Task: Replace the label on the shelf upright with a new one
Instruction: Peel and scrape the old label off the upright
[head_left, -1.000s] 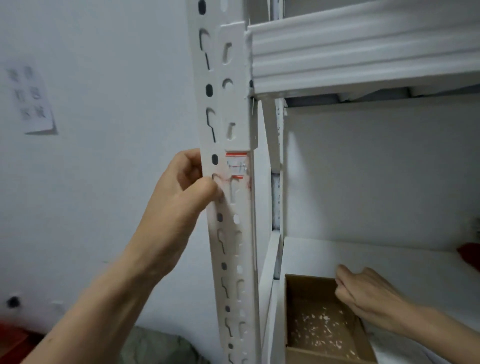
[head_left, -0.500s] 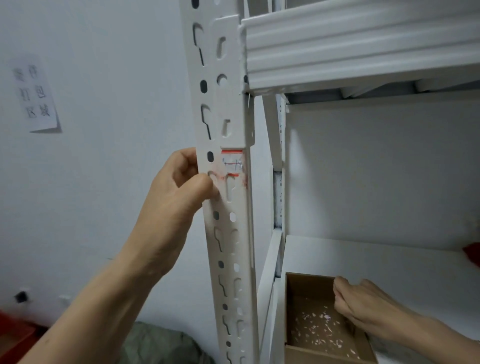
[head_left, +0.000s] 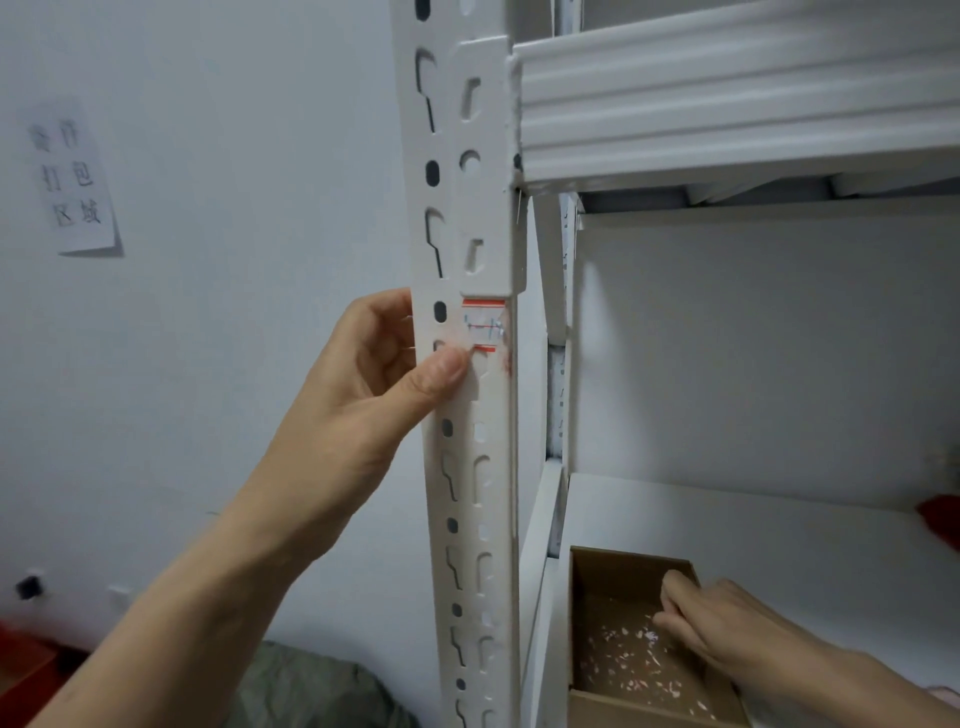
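Note:
A white slotted shelf upright (head_left: 470, 467) runs down the middle of the view. On its front face sits a small worn label (head_left: 483, 327) with red bars and torn edges. My left hand (head_left: 374, 384) grips the upright from the left, its thumb pressed on the front face just below and left of the label. My right hand (head_left: 711, 623) reaches into a brown cardboard box (head_left: 613, 571) on the lower shelf, fingers curled over the scraps inside. What those fingers hold is hidden.
The box floor is strewn with small paper scraps (head_left: 634, 660). A white beam (head_left: 727, 98) crosses above. The lower shelf board (head_left: 753, 530) is white, with a red object (head_left: 943, 519) at its far right. A paper note (head_left: 72, 182) hangs on the left wall.
My right hand has moved forward and deeper into the box. My left hand stays on the upright, its thumb shifted slightly toward the label. The camera has tilted a little.

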